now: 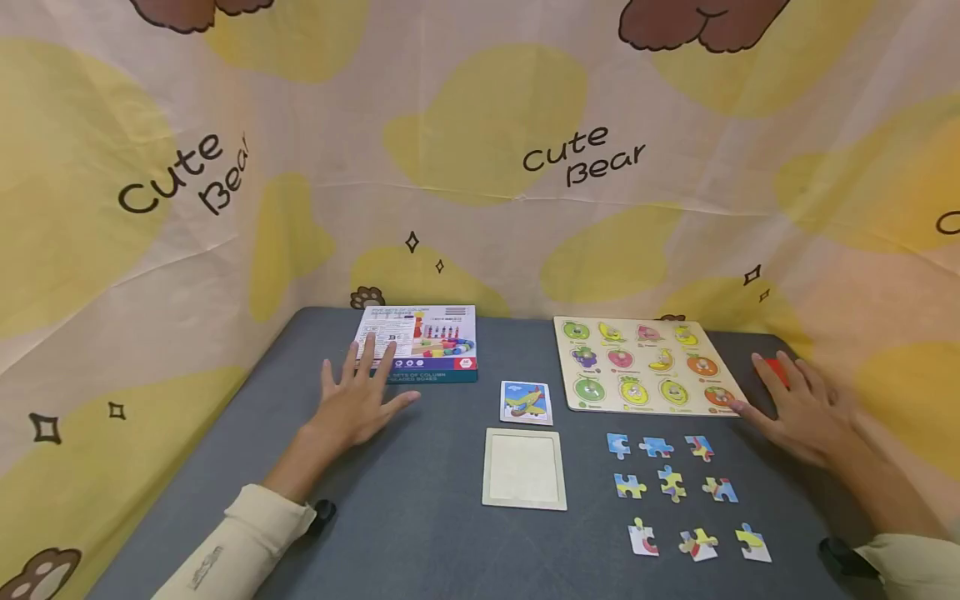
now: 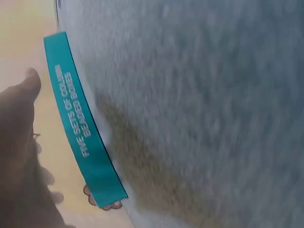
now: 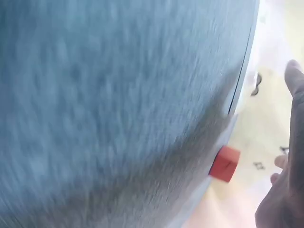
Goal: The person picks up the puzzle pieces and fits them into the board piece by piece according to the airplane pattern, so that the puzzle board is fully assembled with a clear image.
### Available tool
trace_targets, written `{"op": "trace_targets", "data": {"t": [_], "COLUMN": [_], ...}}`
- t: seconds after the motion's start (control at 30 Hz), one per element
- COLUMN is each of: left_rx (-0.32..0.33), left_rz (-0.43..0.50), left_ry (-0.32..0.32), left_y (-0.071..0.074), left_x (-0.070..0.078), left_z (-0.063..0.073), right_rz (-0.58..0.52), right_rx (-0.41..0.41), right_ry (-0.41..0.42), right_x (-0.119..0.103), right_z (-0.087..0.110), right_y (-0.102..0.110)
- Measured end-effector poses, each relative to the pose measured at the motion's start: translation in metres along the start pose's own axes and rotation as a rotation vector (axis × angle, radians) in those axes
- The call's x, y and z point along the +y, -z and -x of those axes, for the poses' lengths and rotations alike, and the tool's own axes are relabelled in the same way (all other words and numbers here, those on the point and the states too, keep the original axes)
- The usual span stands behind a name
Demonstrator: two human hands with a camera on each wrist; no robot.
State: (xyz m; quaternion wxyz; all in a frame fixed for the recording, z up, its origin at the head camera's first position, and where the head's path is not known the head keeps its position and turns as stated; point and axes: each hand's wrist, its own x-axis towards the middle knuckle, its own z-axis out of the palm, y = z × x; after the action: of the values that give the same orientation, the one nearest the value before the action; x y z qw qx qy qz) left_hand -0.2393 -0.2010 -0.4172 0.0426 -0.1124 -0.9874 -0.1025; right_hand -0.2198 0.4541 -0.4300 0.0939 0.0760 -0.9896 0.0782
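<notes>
In the head view my left hand [image 1: 357,407] is spread with fingers straight, in front of a boxed toy set [image 1: 442,364] and covering part of it. The box's teal side [image 2: 85,123] shows in the left wrist view, apart from the thumb. My right hand [image 1: 806,417] has its fingers extended, by the right edge of a wooden fruit board [image 1: 637,408]. A red block [image 3: 224,164] lies beyond that hand, partly hidden by the fingers in the head view. Neither hand grips anything; whether they touch the table cannot be told.
Several loose jigsaw pieces [image 1: 672,483] lie in rows at the right front of the dark table [image 1: 405,533]. A pale square tray [image 1: 525,469] sits left of them, with an airplane picture card [image 1: 526,402] behind it. A patterned cloth [image 1: 480,125] hangs behind the table.
</notes>
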Motion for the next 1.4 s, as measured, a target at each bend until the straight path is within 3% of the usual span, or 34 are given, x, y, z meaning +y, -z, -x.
{"op": "trace_targets", "data": {"t": [0.17, 0.3, 0.57, 0.77, 1.03, 1.4], "left_rx": [0.031, 0.016, -0.201, -0.303, -0.352, -0.374], "left_rz": [0.045, 0.096, 0.251, 0.286, 0.306, 0.286], "left_ry": [-0.108, -0.203, -0.278, -0.315, -0.331, -0.332], "left_y": [-0.001, -0.005, -0.008, -0.011, -0.019, -0.023], "left_x": [0.016, 0.033, 0.071, 0.093, 0.108, 0.110], "left_z": [0.004, 0.009, 0.020, 0.025, 0.025, 0.025], "right_rz": [-0.019, -0.037, -0.142, -0.233, -0.270, -0.222], "right_rx": [0.036, -0.007, -0.140, -0.205, -0.279, -0.258], "right_ry": [0.059, 0.089, 0.151, 0.190, 0.225, 0.261], "right_x": [-0.027, -0.059, -0.118, -0.150, -0.167, -0.171], "right_z": [0.000, -0.001, -0.006, -0.007, -0.010, -0.009], "right_y": [-0.003, 0.001, 0.005, -0.001, -0.009, -0.014]}}
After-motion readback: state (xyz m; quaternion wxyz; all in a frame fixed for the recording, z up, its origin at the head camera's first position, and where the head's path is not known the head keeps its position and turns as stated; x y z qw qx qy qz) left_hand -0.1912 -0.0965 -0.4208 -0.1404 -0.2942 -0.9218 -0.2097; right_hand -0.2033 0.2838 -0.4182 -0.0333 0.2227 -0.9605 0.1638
